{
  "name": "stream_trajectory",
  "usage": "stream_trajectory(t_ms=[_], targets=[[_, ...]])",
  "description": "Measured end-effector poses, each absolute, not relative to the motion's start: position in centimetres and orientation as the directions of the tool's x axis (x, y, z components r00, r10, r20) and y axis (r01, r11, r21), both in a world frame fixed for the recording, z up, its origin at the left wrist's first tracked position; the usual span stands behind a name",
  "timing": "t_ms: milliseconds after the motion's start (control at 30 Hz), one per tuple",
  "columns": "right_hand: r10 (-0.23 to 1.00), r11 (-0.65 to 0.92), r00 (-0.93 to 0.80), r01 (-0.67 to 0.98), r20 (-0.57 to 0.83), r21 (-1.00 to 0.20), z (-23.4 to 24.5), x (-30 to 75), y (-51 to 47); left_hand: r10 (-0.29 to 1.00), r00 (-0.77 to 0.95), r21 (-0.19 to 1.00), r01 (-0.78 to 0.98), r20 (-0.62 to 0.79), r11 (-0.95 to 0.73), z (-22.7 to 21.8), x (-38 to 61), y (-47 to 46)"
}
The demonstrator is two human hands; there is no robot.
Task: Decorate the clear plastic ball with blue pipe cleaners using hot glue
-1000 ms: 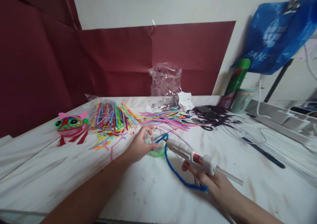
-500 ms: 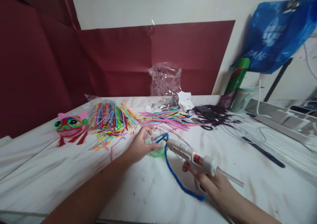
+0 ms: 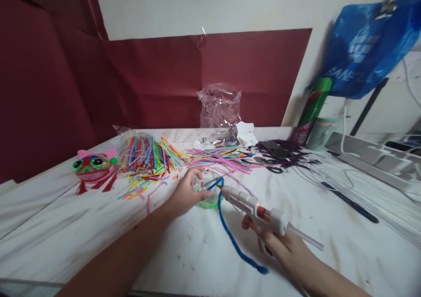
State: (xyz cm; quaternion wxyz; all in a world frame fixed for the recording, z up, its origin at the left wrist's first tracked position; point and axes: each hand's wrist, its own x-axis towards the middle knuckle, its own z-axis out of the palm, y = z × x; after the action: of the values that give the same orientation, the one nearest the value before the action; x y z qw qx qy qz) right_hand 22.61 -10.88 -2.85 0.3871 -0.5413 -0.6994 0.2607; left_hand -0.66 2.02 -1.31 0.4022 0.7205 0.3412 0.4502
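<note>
White glue gun point(image 3: 255, 209) meets fuzzy stem point(image 3: 230, 235) on seemingly clear dome point(image 3: 206, 192).

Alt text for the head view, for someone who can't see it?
The right hand points a white glue gun at a clear round piece held by the left hand, where a blue pipe cleaner ends. Coloured pipe cleaners and a red cat-faced craft lie on the table.

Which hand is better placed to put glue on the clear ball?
Probably the right hand: it grips the glue gun, whose tip points at the clear ball beside the blue fuzzy wire. The left hand is busy holding that ball.
</note>
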Motion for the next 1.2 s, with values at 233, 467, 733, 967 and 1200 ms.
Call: stream_trajectory(t_ms=[233, 467, 733, 967, 1200], targets=[[0.962, 0.272, -0.126, 0.558, 0.244, -0.784, -2.83, 22.61, -10.98, 0.848, 0.369, 0.885, 0.120, 0.381, -0.450, -1.23, -0.67, 1.99], [0.954, 0.289, -0.107, 0.569, 0.279, -0.770, -2.91, 22.56, -10.90, 0.853, 0.362, 0.893, 0.105, 0.375, -0.437, -1.72, -0.57, 2.30], [0.963, 0.264, -0.102, 0.536, 0.250, -0.801, -2.78, 22.58, -10.83, 0.851, 0.364, 0.891, 0.105, 0.379, -0.442, -1.40, -0.69, 2.16], [0.951, 0.307, -0.157, 0.564, 0.265, -0.766, -2.54, 22.33, -11.02, 0.854, 0.356, 0.888, 0.118, 0.379, -0.443, -1.57, -0.61, 2.22], [0.944, 0.319, -0.112, 0.551, 0.310, -0.771, -2.50, 22.45, -10.87, 0.861, 0.350, 0.887, 0.142, 0.370, -0.439, -1.06, -0.54, 1.78]])
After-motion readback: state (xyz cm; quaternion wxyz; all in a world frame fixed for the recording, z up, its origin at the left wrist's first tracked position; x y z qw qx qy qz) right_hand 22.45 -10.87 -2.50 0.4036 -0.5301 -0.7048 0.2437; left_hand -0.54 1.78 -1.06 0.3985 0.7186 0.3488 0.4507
